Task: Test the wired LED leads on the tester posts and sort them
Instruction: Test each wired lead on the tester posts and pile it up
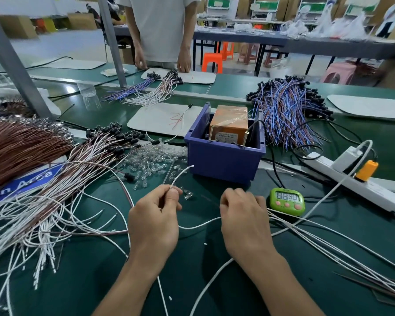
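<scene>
**White lead pinched, its tip aimed at the tester**

On the left of the green table, a big pile of brown and white leads is spread out. Just right of it, small clear LEDs are heaped.

Near the middle, a white lead is pinched between the thumb and a finger of the left hand. Its free end is stuck out far and to the right. So its long line is sloped from the hand toward the blue bin. The tip is seen just beside the bin's near wall, and no touch can be made out.

The rest of the lead is looped across to the right hand. The fingers of that hand are curled. What is under them is hidden, so it cannot be told if the lead is gripped there.

The orange tester is set inside the bin. Two brass posts are stood up at its near edge, farther away and more to the right than the tip. The left hand is judged to be the nearer hand to the tip. The tip would likely need to be lifted over the bin wall to reach a post.

Right of the hands, a green timer is laid flat. Far to the right, a bundle of blue and purple leads is piled.
</scene>
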Demonstrator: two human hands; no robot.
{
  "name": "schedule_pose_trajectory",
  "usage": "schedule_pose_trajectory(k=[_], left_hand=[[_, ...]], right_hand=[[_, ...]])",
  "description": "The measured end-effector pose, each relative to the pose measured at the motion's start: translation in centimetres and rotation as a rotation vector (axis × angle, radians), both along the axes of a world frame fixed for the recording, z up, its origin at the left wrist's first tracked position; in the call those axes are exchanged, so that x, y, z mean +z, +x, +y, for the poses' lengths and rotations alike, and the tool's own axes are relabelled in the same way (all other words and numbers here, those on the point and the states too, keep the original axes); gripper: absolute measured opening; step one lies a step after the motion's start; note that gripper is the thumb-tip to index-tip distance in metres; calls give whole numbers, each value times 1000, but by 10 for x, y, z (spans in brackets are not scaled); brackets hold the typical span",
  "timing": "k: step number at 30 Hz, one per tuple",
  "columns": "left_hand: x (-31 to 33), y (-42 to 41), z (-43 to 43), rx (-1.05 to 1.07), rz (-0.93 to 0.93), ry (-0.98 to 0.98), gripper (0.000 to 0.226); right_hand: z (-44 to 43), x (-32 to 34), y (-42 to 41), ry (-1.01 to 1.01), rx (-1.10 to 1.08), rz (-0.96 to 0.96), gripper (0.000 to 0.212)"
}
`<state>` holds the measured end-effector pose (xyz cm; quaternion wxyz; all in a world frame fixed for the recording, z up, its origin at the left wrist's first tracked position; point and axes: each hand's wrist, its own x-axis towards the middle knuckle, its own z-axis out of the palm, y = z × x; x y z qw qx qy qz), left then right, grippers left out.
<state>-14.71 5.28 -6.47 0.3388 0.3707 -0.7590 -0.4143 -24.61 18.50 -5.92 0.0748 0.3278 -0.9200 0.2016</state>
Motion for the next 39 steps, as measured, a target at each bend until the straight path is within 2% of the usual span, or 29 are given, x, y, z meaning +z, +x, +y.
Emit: schedule_pose_trajectory(k=[4, 8, 12, 17, 26, 32, 34, 39], left_hand=[[2, 1, 6, -19, 11, -108, 18], [-2, 1, 13, -39, -23, -269, 8], [-2, 1, 15, -78, -29, -317, 10], [-6, 1, 16, -146, -19, -310, 8], [-11, -1, 17, -197, -39, -320, 24], [-12, 0, 17, -232, -85, -310, 8], [-9, 0, 19, -250, -75, -283, 13], [-7, 1, 21, -309, -90, -258, 21]], right_hand=[[6, 0, 3, -594, 64, -253, 23], [6, 6, 3, -848, 90, -420, 7], [7, 4, 1, -879, 104, -486, 21], [7, 4, 0, -910, 89, -469, 19], [9, 7, -2, -955, 60, -467, 17], [10, 6, -2, -919, 84, -464, 17], [10, 4, -1, -894, 100, -455, 18], [8, 4, -2, -914, 98, -573, 16]])
